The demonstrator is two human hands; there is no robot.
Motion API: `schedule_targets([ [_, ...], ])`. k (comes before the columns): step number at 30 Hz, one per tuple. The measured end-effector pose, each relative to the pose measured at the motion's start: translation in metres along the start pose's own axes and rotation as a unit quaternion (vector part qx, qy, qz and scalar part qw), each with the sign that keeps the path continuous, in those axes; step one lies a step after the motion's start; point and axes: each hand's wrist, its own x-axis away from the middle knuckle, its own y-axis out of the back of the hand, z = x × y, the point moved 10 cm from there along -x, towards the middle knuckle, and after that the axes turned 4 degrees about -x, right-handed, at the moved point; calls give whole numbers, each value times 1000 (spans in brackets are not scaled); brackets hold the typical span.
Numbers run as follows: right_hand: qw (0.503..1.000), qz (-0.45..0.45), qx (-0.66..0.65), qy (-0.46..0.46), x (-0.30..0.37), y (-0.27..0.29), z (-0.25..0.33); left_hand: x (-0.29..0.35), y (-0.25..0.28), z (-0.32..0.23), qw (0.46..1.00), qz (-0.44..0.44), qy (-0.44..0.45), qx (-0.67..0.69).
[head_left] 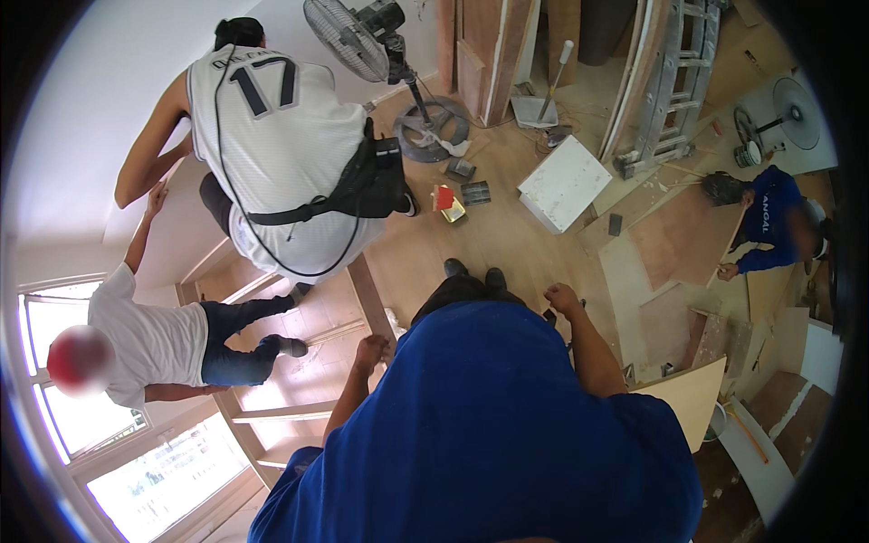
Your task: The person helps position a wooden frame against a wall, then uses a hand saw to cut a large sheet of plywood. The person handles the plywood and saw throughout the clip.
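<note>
You are holding your left hand (372, 351) half curled just beside the wooden frame (368, 296) on the left, perhaps for balance; whether it is touching the wood or gripping anything, you cannot tell from here. Your right hand (562, 298) is hanging out to the right with its fingers bent, and a small dark object (549, 318) is showing just below it; whether you are grasping that is unclear. The frame is running from your left side toward the far left, its straight, pale crosspieces probably serving to keep the long members apart.

Farther off, a white box-like piece (566, 184) is lying on the smooth wood-toned floor (507, 231), its flat top specked with dirt. The metal ladder (672, 90) is standing beside tall boards at the far right, likely parked there out of the way. The wire-caged fan (348, 41) is tilting on its round base, presumably for airflow. On the right, a co-worker in blue (769, 213) is keeping both hands at the edge of a thin brown panel (681, 240), seemingly to steady it.
</note>
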Motion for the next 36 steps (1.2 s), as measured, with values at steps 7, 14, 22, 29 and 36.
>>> schedule_targets([
  [7, 1000, 4, 2, 18, 11, 7, 7, -55, 29, -83, 993, -19, 10, 116],
  [14, 998, 19, 67, -12, -36, 25, 10, -43, 34, -100, 989, -30, 63, 131],
  [22, 952, 32, 222, 207, -152, 96, 36, 10, -18, -71, 951, -112, 197, 209],
  [29, 991, 90, -102, -20, -207, 214, 50, 27, -127, -171, 986, -57, 109, 112],
  [36, 991, 114, -52, -50, -232, 248, 64, 36, -150, -240, 989, -131, 20, 65],
])
